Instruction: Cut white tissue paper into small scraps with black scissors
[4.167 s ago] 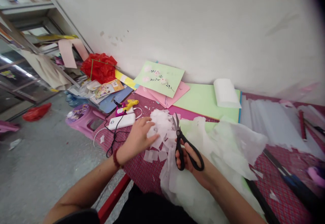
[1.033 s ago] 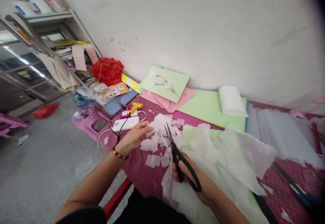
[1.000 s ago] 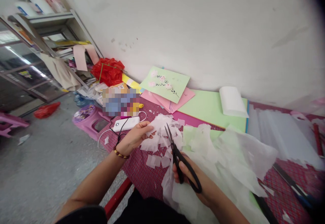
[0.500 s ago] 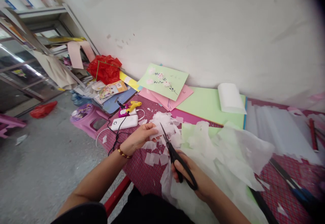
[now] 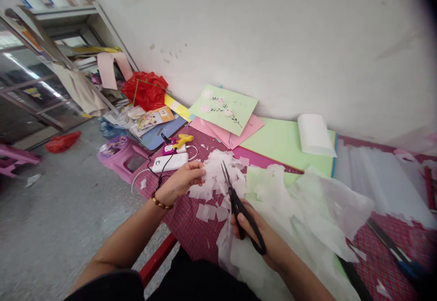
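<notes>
My right hand point(image 5: 252, 230) grips black scissors point(image 5: 239, 205), its fingers through the handles and the blades slightly apart, pointing up at a heap of small white paper pieces point(image 5: 220, 178). My left hand point(image 5: 186, 179) pinches a white paper piece at the heap's left edge, beside the blades. Large crumpled sheets of thin white tissue point(image 5: 307, 214) lie over my lap and the red checked table cover point(image 5: 191, 228).
A white power bank point(image 5: 170, 162) with a cable and a yellow glue gun point(image 5: 182, 140) lie left of the heap. Green and pink cards point(image 5: 225, 107) and a white paper pad point(image 5: 314, 135) rest by the wall. A pink stool point(image 5: 118, 153) stands on the floor.
The scissors swung from pointing at my left hand back to a more upright angle. My left hand stays pinching paper at the heap.
</notes>
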A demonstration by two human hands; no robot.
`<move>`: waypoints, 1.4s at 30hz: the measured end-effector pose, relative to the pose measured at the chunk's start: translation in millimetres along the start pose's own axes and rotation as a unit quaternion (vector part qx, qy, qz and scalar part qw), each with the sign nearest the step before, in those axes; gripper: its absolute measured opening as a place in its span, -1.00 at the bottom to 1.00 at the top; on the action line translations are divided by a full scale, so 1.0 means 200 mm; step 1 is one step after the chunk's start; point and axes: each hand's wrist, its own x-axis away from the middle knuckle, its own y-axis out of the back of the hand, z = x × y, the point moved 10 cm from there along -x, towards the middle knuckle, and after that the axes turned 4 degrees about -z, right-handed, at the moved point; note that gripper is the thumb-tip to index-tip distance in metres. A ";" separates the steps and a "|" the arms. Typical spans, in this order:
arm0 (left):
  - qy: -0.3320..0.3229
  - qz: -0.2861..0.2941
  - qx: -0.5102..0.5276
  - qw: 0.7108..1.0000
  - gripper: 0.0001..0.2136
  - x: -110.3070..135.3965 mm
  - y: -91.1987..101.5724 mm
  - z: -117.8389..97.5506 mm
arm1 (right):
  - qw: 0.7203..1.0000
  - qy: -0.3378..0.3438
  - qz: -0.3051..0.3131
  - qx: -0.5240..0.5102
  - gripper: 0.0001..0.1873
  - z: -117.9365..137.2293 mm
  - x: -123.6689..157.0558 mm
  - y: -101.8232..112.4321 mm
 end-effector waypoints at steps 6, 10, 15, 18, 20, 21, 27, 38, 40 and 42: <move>-0.056 -0.033 0.071 0.995 -0.78 -0.03 0.03 -0.09 | 0.999 -0.001 0.047 0.001 -0.36 -0.01 0.03 -0.04; -0.023 -0.004 0.065 0.998 -0.76 -0.03 -0.07 -0.06 | 0.999 -0.008 0.050 -0.002 -0.30 0.02 0.02 -0.07; 0.031 0.043 0.098 0.994 -0.77 -0.02 -0.17 0.00 | 0.999 -0.014 0.039 -0.011 -0.22 0.03 0.02 -0.06; 0.042 0.048 0.181 0.981 -0.74 -0.02 -0.16 0.01 | 0.999 -0.004 0.043 -0.016 -0.25 0.01 0.03 -0.04; 0.034 0.041 0.206 0.977 -0.73 -0.03 -0.14 -0.01 | 0.998 0.005 0.058 -0.017 -0.26 0.00 0.03 -0.04; 0.032 0.037 0.200 0.979 -0.73 -0.02 -0.14 0.00 | 0.998 0.010 0.065 -0.019 -0.26 0.00 0.03 -0.04; 0.035 0.022 0.064 0.997 -0.71 0.00 -0.15 0.04 | 0.997 0.018 0.067 -0.021 -0.28 -0.01 0.03 -0.06; 0.024 0.023 0.030 0.999 -0.66 0.00 -0.18 0.05 | 1.000 0.015 0.006 -0.005 -0.41 0.00 0.00 -0.02; 0.023 0.022 0.027 0.999 -0.67 0.00 -0.18 0.06 | 1.000 0.004 0.005 -0.002 -0.39 -0.01 0.00 -0.01; 0.018 0.020 0.021 0.999 -0.69 0.00 -0.17 0.05 | 1.000 -0.001 0.008 0.003 -0.40 -0.03 -0.01 0.00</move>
